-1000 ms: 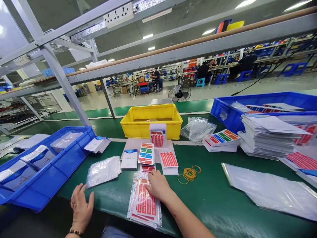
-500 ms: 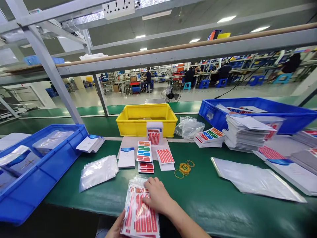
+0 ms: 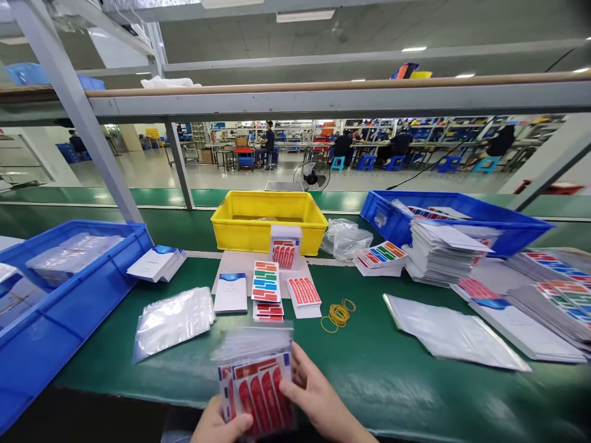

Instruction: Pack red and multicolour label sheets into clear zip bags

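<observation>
A stack of clear plastic bags with red-and-white printed sheets inside point(image 3: 261, 394) is held up at the bench's front edge, slightly blurred. My left hand point(image 3: 222, 423) grips its lower left side, thumb across the front. My right hand point(image 3: 311, 387) clasps the right side, thumb on the face and fingers behind. Just beyond lie a pile of multicoloured sticker sheets point(image 3: 266, 284), a pile of red sticker sheets point(image 3: 305, 292) and a stack of white booklets with a blue band point(image 3: 231, 295). Loose yellow rubber bands point(image 3: 338, 315) lie to the right.
A yellow bin point(image 3: 268, 234) stands behind the piles. Blue bins point(image 3: 92, 301) flank the bench left and right. Empty clear bags point(image 3: 173, 323) lie at left, and a long plastic sleeve point(image 3: 452, 335) at right. A tall paper stack point(image 3: 436, 255) leans near the right bin.
The bag stack has been tilted more upright and lifted. My right hand has moved from lying on top of it to gripping its right side. The camera view has levelled.
</observation>
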The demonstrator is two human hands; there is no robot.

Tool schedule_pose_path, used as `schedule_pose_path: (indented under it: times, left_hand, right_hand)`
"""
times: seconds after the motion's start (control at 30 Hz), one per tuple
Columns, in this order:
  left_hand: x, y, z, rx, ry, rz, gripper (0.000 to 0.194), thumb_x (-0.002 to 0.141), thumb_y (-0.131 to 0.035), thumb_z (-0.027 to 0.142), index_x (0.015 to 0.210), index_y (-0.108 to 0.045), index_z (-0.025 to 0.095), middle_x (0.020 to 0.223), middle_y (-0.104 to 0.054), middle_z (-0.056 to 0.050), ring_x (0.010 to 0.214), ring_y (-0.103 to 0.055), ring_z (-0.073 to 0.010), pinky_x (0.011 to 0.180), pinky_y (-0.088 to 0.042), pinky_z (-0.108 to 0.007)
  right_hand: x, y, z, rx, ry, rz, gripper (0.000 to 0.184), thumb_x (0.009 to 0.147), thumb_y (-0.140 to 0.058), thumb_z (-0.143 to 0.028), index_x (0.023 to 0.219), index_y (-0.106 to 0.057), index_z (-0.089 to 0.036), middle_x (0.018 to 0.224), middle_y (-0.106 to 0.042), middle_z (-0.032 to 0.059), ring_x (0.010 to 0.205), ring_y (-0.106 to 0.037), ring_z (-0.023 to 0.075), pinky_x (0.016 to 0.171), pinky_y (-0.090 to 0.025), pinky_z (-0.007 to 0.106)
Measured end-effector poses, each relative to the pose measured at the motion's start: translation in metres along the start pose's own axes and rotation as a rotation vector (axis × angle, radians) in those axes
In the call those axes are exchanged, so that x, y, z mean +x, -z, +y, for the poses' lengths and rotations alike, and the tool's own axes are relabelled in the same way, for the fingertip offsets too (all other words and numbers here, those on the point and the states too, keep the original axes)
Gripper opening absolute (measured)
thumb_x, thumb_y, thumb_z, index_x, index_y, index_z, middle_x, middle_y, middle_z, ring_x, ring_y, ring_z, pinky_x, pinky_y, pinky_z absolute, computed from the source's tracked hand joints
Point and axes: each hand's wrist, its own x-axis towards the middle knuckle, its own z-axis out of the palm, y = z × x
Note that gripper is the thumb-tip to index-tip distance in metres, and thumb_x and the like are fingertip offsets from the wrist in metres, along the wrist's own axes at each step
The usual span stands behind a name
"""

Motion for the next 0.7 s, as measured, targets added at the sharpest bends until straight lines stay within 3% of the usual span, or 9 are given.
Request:
schedule_pose_path:
  times: [0.1, 0.2, 0.3, 0.4, 0.53, 0.63, 0.7]
  left_hand:
    - [0.019, -0.005, 0.03, 0.236, -0.205, -0.037, 0.026, 0.074, -0.064, 0.036, 0.091, -0.069, 0.017, 0.088, -0.07, -0.008, 0.09, -0.062, -0.0247, 0.089, -0.045, -0.039]
    - [0.044, -0.006, 0.041, 0.357, -0.404, 0.205, 0.027, 0.072, -0.064, 0.035, 0.093, -0.066, 0.019, 0.099, -0.067, -0.007, 0.098, -0.058, -0.0257, 0.092, -0.043, -0.039]
    - [0.063, -0.007, 0.036, 0.261, -0.43, 0.403, 0.038, 0.071, -0.063, 0.039, 0.102, -0.057, 0.019, 0.105, -0.063, -0.009, 0.103, -0.057, -0.0263, 0.093, -0.043, -0.04]
    - [0.07, -0.012, 0.033, 0.167, -0.432, 0.383, 0.058, 0.073, -0.061, 0.038, 0.123, -0.04, 0.02, 0.127, -0.049, -0.013, 0.117, -0.049, -0.0271, 0.098, -0.04, -0.039]
    - [0.07, -0.013, 0.039, 0.305, -0.45, 0.342, 0.065, 0.08, -0.052, 0.032, 0.137, -0.022, 0.022, 0.141, -0.035, -0.014, 0.126, -0.038, -0.028, 0.104, -0.034, -0.042]
    - [0.075, 0.003, 0.035, 0.522, -0.472, 0.355, 0.061, 0.082, -0.048, 0.028, 0.137, -0.024, 0.019, 0.14, -0.038, -0.015, 0.125, -0.04, -0.0278, 0.103, -0.035, -0.044]
    - [0.079, 0.018, 0.029, 0.728, -0.509, 0.314, 0.049, 0.081, -0.048, 0.025, 0.129, -0.04, 0.018, 0.129, -0.052, -0.015, 0.117, -0.05, -0.0281, 0.097, -0.043, -0.043]
  right_hand:
    - [0.007, 0.0, -0.018, -0.092, 0.143, 0.048, 0.03, 0.083, -0.054, -0.042, 0.104, -0.057, -0.021, 0.099, -0.063, 0.0084, 0.092, -0.06, 0.0237, 0.084, -0.047, 0.038]
    - [0.024, 0.001, -0.014, -0.144, 0.254, 0.146, 0.025, 0.084, -0.053, -0.036, 0.103, -0.057, -0.021, 0.103, -0.063, 0.0088, 0.096, -0.058, 0.0244, 0.087, -0.046, 0.039]
    - [0.042, -0.002, 0.007, -0.122, 0.26, 0.275, 0.043, 0.08, -0.055, -0.029, 0.121, -0.044, -0.023, 0.118, -0.055, 0.0096, 0.109, -0.052, 0.025, 0.096, -0.041, 0.041]
    - [0.05, -0.01, 0.021, -0.113, 0.262, 0.32, 0.063, 0.08, -0.053, -0.024, 0.136, -0.023, -0.024, 0.135, -0.041, 0.0101, 0.122, -0.042, 0.0241, 0.102, -0.035, 0.041]
    - [0.053, -0.01, 0.022, -0.183, 0.324, 0.34, 0.067, 0.083, -0.047, -0.022, 0.14, -0.012, -0.024, 0.144, -0.028, 0.008, 0.131, -0.028, 0.0216, 0.106, -0.028, 0.039]
    - [0.056, 0.0, 0.025, -0.333, 0.285, 0.33, 0.06, 0.081, -0.048, -0.021, 0.137, -0.026, -0.022, 0.136, -0.042, 0.0096, 0.125, -0.039, 0.0229, 0.102, -0.034, 0.04]
    - [0.056, 0.008, 0.03, -0.471, 0.284, 0.259, 0.044, 0.08, -0.048, -0.019, 0.124, -0.046, -0.021, 0.119, -0.058, 0.0098, 0.111, -0.054, 0.0242, 0.093, -0.044, 0.038]
